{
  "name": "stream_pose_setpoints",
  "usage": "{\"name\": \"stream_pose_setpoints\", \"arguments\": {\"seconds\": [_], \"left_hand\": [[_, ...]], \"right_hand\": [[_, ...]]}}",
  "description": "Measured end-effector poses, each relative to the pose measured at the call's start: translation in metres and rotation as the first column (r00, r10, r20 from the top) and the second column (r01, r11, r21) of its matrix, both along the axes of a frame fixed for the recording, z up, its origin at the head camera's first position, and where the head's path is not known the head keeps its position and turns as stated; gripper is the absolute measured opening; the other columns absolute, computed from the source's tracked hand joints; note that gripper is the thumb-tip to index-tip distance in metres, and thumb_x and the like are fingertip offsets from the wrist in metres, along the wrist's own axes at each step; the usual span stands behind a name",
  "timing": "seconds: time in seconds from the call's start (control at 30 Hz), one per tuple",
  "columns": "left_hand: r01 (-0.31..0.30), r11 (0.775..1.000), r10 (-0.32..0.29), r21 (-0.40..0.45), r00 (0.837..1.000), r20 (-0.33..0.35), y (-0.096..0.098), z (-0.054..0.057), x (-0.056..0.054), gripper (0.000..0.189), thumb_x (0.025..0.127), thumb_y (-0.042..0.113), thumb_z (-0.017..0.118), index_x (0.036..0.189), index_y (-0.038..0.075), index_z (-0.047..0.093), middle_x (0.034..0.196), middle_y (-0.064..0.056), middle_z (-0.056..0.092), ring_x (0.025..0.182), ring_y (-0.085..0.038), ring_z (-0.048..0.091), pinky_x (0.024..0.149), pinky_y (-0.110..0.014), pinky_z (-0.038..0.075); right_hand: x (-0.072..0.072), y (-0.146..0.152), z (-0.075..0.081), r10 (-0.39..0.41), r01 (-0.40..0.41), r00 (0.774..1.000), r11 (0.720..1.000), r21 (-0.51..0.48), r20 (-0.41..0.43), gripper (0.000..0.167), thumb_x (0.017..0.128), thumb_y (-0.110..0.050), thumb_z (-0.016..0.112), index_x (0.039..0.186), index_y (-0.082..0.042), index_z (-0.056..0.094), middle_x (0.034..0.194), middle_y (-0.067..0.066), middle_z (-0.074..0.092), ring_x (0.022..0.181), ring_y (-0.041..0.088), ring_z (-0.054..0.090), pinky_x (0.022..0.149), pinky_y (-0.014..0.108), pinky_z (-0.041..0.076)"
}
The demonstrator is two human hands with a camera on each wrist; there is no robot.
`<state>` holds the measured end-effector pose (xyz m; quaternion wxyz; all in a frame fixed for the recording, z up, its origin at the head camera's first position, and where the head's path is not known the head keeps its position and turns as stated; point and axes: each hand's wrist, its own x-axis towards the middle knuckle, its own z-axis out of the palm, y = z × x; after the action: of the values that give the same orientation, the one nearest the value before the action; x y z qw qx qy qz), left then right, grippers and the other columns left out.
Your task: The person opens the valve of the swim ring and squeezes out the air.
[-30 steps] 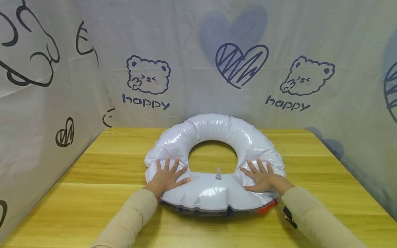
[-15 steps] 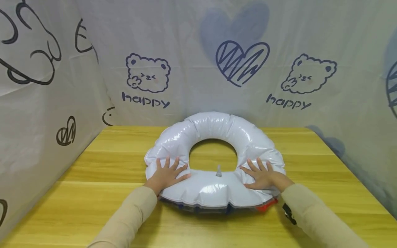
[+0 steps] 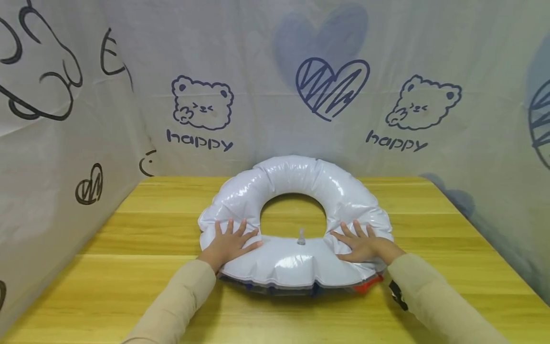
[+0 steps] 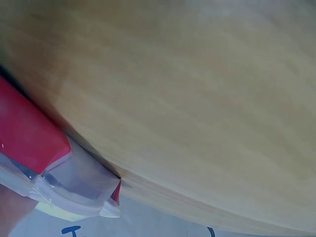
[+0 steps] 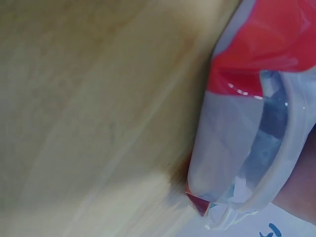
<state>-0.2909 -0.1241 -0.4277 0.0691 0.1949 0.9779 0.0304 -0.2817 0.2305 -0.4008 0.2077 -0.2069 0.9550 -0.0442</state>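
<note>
A white inflatable swim ring (image 3: 292, 172) lies on the wooden table, its small clear valve (image 3: 301, 237) standing up at the near inner edge. My left hand (image 3: 227, 244) rests spread on the ring's left near side, fingers apart. On the right near side my right hand (image 3: 363, 244) presses flat, its fingers also spread. Both wrist views look along the ring's outer side, where red patches (image 4: 29, 131) show on the underside; in the right wrist view the red-and-white side of the ring (image 5: 224, 143) meets the table. The palms hide the vinyl beneath them.
The wooden table (image 3: 129, 282) runs up to a pale cloth backdrop (image 3: 266, 114) printed with hearts, bears and the word "happy". More printed cloth hangs at the left and right. A dark object (image 3: 397, 295) shows at the right sleeve.
The whole head view shifts slightly. Both hands stay spread in the same places on the swim ring, which keeps its place and shape.
</note>
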Motion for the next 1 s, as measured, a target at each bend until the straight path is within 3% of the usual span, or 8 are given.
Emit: {"name": "stream_pose_setpoints", "arguments": {"seconds": [0.33, 0.53, 0.73, 1.0], "left_hand": [[0.001, 1.000, -0.001, 0.007, 1.000, -0.012, -0.005, -0.006, -0.002, 0.066, 0.091, 0.065, 0.027, 0.145, 0.028, 0.031, 0.155, -0.013, 0.018, 0.140, -0.047, 0.009, 0.104, -0.070, -0.002], [0.013, 1.000, -0.013, 0.006, 1.000, -0.010, -0.001, 0.001, 0.005, 0.065, 0.092, 0.062, 0.030, 0.145, 0.026, 0.032, 0.154, -0.014, 0.020, 0.139, -0.048, 0.011, 0.105, -0.070, -0.001], [0.027, 1.000, -0.027, 0.011, 0.999, -0.018, -0.004, 0.003, 0.010, 0.068, 0.090, 0.066, 0.029, 0.145, 0.026, 0.031, 0.154, -0.016, 0.018, 0.139, -0.049, 0.010, 0.104, -0.071, -0.001], [0.028, 0.997, -0.026, 0.078, 1.000, -0.015, -0.014, 0.003, 0.013, 0.069, 0.089, 0.066, 0.034, 0.145, 0.026, 0.031, 0.155, -0.015, 0.013, 0.140, -0.047, 0.003, 0.104, -0.069, -0.007]], "right_hand": [[-0.019, 0.011, -0.016, 0.007, 0.000, 0.997, 0.996, -0.085, 0.080, 0.082, 0.085, -0.069, 0.037, 0.149, -0.025, 0.013, 0.156, 0.017, -0.009, 0.139, 0.045, -0.018, 0.105, 0.065, -0.012], [-0.013, 0.012, -0.010, 0.007, 0.003, 0.996, 0.994, -0.105, 0.094, 0.081, 0.087, -0.066, 0.039, 0.150, -0.022, 0.013, 0.155, 0.020, -0.011, 0.137, 0.047, -0.020, 0.104, 0.066, -0.015], [0.000, 0.008, -0.008, 0.006, -0.010, 1.000, 0.988, -0.151, -0.023, 0.081, 0.086, -0.061, 0.048, 0.147, -0.015, 0.023, 0.154, 0.025, 0.000, 0.137, 0.051, -0.011, 0.103, 0.069, -0.009], [0.007, 0.009, -0.013, 0.001, -0.028, 0.985, 0.988, -0.151, -0.175, 0.087, 0.080, -0.063, 0.055, 0.147, -0.013, 0.027, 0.153, 0.025, 0.011, 0.137, 0.053, -0.003, 0.103, 0.070, -0.004]]}}
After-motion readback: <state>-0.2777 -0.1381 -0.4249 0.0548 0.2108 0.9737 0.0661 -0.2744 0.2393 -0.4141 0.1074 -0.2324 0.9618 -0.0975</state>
